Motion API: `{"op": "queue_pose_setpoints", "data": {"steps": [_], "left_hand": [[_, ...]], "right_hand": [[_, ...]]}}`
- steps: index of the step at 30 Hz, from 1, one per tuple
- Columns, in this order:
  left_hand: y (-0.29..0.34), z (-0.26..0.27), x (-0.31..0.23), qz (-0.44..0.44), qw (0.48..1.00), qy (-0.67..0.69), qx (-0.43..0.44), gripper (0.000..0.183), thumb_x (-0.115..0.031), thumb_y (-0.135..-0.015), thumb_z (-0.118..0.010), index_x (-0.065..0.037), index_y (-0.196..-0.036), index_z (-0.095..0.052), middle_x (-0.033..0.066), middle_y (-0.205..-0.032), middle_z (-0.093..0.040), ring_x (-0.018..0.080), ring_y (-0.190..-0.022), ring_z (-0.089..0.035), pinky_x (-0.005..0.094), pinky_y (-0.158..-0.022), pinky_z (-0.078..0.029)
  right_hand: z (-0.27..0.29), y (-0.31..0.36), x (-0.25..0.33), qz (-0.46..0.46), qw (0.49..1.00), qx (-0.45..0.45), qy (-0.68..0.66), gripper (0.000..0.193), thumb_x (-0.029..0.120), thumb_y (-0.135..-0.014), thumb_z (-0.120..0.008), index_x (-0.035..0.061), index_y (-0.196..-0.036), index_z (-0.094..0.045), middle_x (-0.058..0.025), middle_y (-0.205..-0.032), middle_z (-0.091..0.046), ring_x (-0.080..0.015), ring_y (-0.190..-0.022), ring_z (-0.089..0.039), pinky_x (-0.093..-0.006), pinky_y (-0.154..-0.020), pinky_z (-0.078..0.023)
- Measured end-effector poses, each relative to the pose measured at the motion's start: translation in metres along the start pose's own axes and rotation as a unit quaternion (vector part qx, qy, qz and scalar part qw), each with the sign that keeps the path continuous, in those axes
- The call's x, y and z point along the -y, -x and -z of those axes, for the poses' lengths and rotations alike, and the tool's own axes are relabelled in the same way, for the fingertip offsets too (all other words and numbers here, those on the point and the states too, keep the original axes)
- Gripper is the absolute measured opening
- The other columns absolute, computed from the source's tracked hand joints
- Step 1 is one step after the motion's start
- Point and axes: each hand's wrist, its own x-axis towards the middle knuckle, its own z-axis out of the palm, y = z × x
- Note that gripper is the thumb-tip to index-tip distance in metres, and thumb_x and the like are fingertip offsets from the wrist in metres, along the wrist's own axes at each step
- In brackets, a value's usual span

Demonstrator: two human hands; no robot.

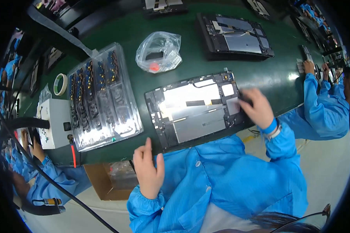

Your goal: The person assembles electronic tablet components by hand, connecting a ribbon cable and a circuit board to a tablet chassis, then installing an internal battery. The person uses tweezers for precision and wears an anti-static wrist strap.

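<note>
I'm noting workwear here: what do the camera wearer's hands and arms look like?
The left hand and right hand are gloveless. Loose blue sleeves cover both arms; the left cuff is gathered. A blue band crosses the right wrist, with something pale beside it, too unclear to name.

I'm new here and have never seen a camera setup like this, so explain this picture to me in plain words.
There is no robot here: a person in a blue smock works with two bare hands. A wide fisheye camera on their head looks down, which is why straight edges bend near the rim.

On the green tabletop lies an opened tablet, its insides showing. The right hand is at its right edge, by a pale square piece; whether it grips anything is unclear. The left hand holds nothing, near the lower-left corner.

Left of the tablet is a clear plastic tray of small parts; beyond the tablet, a clear plastic bag.
</note>
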Motion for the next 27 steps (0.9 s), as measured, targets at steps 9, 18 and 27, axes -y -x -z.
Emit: {"op": "queue_pose_setpoints", "data": {"steps": [9,18,27], "left_hand": [[0.028,0.008,-0.031,0.13,0.888,0.436,-0.065,0.057,0.005,-0.078,-0.048,-0.001,-0.131,-0.027,0.0157,-0.115,-0.047,0.0184,-0.097,-0.053,0.0269,-0.076,-0.047],[-0.251,0.047,-0.133,-0.105,0.95,0.291,0.049,0.042,-0.013,-0.082,-0.06,0.009,-0.115,-0.047,0.0131,-0.104,-0.06,0.0152,-0.092,-0.056,0.0263,-0.081,-0.043],[-0.457,-0.095,-0.12,-0.105,0.989,-0.09,0.047,0.042,-0.036,-0.073,-0.066,0.005,-0.081,-0.062,0.0188,-0.074,-0.062,0.0299,-0.074,-0.061,0.037,-0.066,-0.046]], "right_hand": [[0.013,0.047,0.025,-0.113,0.824,0.047,-0.553,0.05,0.004,-0.083,-0.054,-0.0059,-0.128,-0.036,-0.0131,-0.124,-0.047,-0.0171,-0.114,-0.043,-0.0287,-0.095,-0.035],[0.127,-0.2,-0.044,-0.014,0.858,-0.065,-0.509,0.031,0.019,-0.083,-0.057,0.0001,-0.107,-0.054,0.0012,-0.075,-0.055,-0.0056,-0.063,-0.048,-0.0206,-0.052,-0.038],[0.078,-0.357,-0.161,-0.181,0.937,-0.049,-0.296,0.034,0.02,-0.071,-0.067,-0.0034,-0.095,-0.061,-0.0097,-0.082,-0.063,-0.0164,-0.071,-0.059,-0.0287,-0.066,-0.046]]}}
